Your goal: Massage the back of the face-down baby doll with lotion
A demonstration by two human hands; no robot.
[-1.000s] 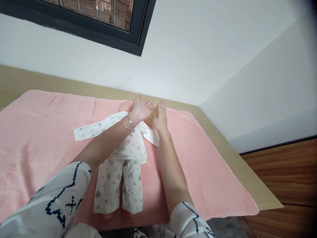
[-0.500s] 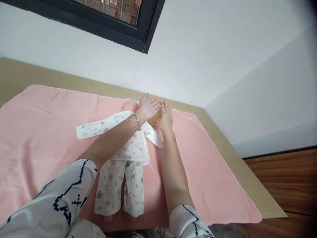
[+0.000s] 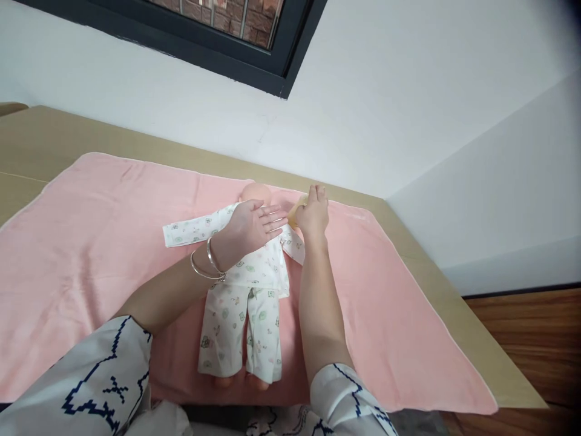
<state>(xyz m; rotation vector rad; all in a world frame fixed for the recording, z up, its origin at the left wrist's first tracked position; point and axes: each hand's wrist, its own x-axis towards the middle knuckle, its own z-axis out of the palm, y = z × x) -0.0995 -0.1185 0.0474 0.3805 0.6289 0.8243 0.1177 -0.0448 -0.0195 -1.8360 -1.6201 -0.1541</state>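
A baby doll (image 3: 256,192) in white printed pyjamas (image 3: 245,315) lies on its back on a pink blanket (image 3: 91,242), head toward the wall. My left hand (image 3: 252,225) rests flat on the doll's chest with fingers stretched out. My right hand (image 3: 313,212) is closed around the doll's bare arm (image 3: 294,213) at the doll's right-hand side, just past the short end of the sleeve. The other sleeve (image 3: 195,227) lies stretched out to the left. Two silver bangles circle my left wrist.
The blanket covers most of a light wooden table (image 3: 454,297) set against a white wall. A dark-framed window (image 3: 218,36) is above. Wooden floor (image 3: 535,339) shows to the right of the table.
My left hand came down from near the doll's head and now lies flat on its chest, uncovering the head. My right hand stays at the doll's arm. The view shifted slightly.
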